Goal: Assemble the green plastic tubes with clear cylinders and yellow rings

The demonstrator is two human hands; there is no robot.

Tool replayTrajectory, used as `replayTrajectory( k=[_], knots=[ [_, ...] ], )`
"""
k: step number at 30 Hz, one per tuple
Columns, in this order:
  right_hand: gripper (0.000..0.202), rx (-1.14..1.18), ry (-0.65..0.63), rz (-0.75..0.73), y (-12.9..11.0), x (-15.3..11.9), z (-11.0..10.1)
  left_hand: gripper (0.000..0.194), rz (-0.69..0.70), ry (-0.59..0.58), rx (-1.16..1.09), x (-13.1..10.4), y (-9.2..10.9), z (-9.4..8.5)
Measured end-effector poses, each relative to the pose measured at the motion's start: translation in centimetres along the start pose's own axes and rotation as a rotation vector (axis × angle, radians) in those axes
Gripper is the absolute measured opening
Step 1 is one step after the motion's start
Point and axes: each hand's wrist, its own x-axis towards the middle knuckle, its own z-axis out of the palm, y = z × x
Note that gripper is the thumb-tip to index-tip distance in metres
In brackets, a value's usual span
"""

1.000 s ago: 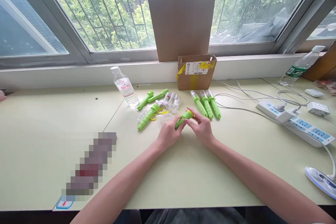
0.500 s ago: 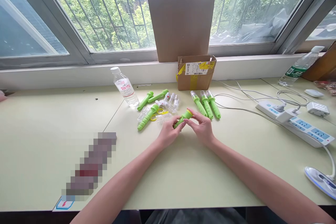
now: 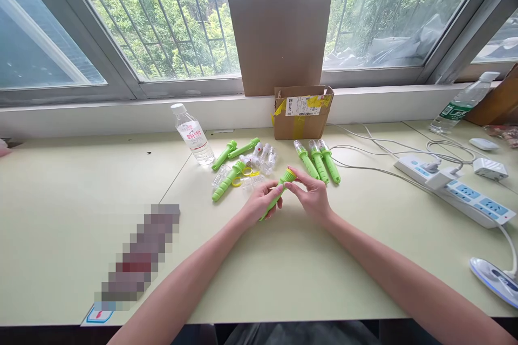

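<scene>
Between my hands is a green ribbed tube [image 3: 286, 177] with a yellow ring at its threaded top, its lower end pointing down toward me. My left hand [image 3: 261, 204] is closed round its shaft. The fingers of my right hand [image 3: 311, 194] pinch it near the threaded top. To the left lie several loose pieces: green tubes [image 3: 227, 182], clear plastic caps [image 3: 267, 157] and yellow rings [image 3: 236, 181]. Three green tubes with clear caps [image 3: 318, 163] lie side by side beyond my right hand.
A water bottle [image 3: 194, 136] stands at the back left, a cardboard box [image 3: 301, 118] at the back middle. On the right are a power strip [image 3: 457, 188], cables, a white charger [image 3: 489, 168] and another bottle [image 3: 461, 103]. A blurred dark object [image 3: 141, 253] lies at left.
The green tube has tilted more steeply, and its lower end now shows below my left hand. My left fingers have shifted along the shaft. My right hand has barely moved.
</scene>
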Motion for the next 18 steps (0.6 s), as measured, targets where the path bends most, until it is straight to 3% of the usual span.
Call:
replayTrajectory(
  k=[11, 18],
  knots=[
    [0.046, -0.008, -0.031, -0.053, -0.34, -0.05, 0.26, 0.041, -0.007, 0.018, 0.019, -0.08, -0.22, 0.01],
    [0.036, -0.001, 0.064, -0.043, -0.17, 0.18, 0.13, 0.043, 0.033, 0.123, 0.092, 0.19, -0.24, 0.46]
  ],
)
